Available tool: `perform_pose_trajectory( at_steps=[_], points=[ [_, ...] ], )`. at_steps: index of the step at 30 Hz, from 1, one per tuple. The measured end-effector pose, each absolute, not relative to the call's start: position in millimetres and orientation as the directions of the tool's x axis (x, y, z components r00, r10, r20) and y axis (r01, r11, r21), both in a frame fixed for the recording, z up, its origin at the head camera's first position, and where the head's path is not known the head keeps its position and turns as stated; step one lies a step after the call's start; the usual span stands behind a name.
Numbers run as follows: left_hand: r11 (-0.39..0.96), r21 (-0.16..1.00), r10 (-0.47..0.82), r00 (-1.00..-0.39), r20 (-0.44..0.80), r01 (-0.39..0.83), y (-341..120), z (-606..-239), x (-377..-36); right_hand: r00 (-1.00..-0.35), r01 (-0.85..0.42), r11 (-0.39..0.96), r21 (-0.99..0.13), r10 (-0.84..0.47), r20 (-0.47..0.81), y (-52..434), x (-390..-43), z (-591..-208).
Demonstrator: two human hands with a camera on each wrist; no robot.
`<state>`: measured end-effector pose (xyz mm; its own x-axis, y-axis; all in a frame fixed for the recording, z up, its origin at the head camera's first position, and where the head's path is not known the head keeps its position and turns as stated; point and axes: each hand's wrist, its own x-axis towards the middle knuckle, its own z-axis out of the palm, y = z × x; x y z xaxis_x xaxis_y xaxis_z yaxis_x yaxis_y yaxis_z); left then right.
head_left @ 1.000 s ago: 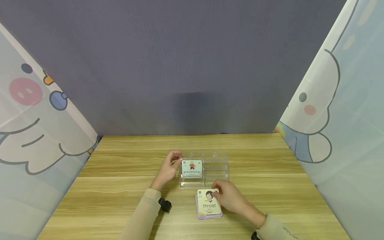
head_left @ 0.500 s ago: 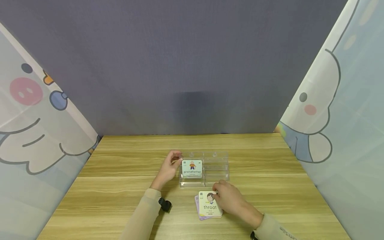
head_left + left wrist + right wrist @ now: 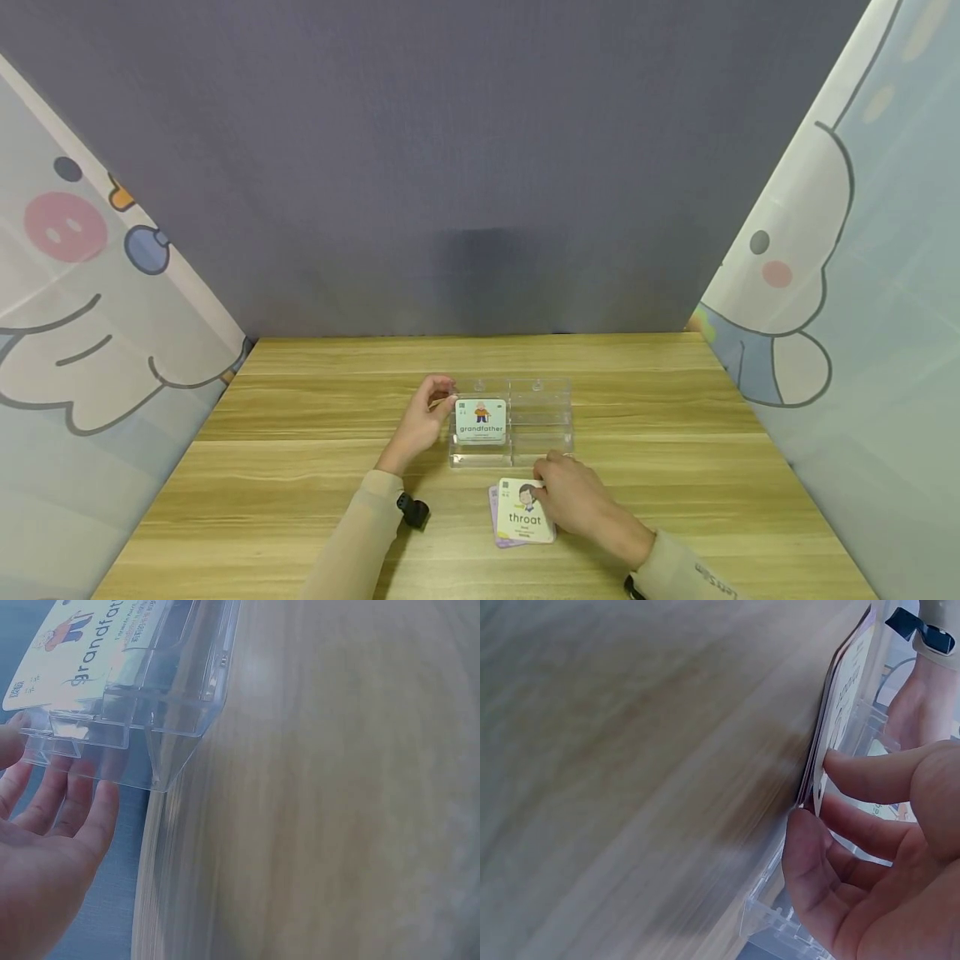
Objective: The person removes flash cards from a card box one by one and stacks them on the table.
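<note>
A clear plastic organizer box (image 3: pixel 540 421) stands mid-table, with a "grandfather" card (image 3: pixel 480 419) leaning in its left compartment. My left hand (image 3: pixel 426 417) rests against the box's left wall. In the left wrist view its fingers (image 3: pixel 71 802) lie fairly straight along the clear box (image 3: pixel 142 712), below the grandfather card (image 3: pixel 82 645). In front of the box lies a small stack of cards (image 3: pixel 501 521) topped by a "throat" card (image 3: pixel 525 518). My right hand (image 3: pixel 573 498) pinches that card's edge; in the right wrist view the thumb (image 3: pixel 870 769) lies over the card edge (image 3: pixel 819 787).
The wooden table (image 3: pixel 300 467) is walled in by a grey backdrop and cartoon-printed curtains on both sides. The box's right compartments (image 3: pixel 542 417) look bare. A black wrist camera mount (image 3: pixel 411 510) sits on my left sleeve.
My right hand has drawn the throat card slightly toward me, skewing it off the stack and showing more of the purple card beneath. The left hand and box stayed put.
</note>
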<state>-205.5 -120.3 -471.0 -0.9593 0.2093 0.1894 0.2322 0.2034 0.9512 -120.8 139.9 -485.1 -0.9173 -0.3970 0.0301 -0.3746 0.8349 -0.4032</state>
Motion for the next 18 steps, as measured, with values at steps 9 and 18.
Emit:
perform_pose_trajectory(
  at_steps=[9, 18],
  points=[
    [0.206, 0.951, 0.213, -0.959, 0.187, 0.231, -120.5, -471.0, -205.8, -0.914, -0.387, 0.843, -0.374, -0.405, 0.031, 141.3, -124.4, -486.8],
    [0.202, 0.952, 0.206, -0.960, 0.189, 0.231, -119.7, -470.2, -204.9, -0.913, -0.386, 0.842, -0.376, -0.406, 0.028, 139.0, -124.2, -483.2]
  ],
)
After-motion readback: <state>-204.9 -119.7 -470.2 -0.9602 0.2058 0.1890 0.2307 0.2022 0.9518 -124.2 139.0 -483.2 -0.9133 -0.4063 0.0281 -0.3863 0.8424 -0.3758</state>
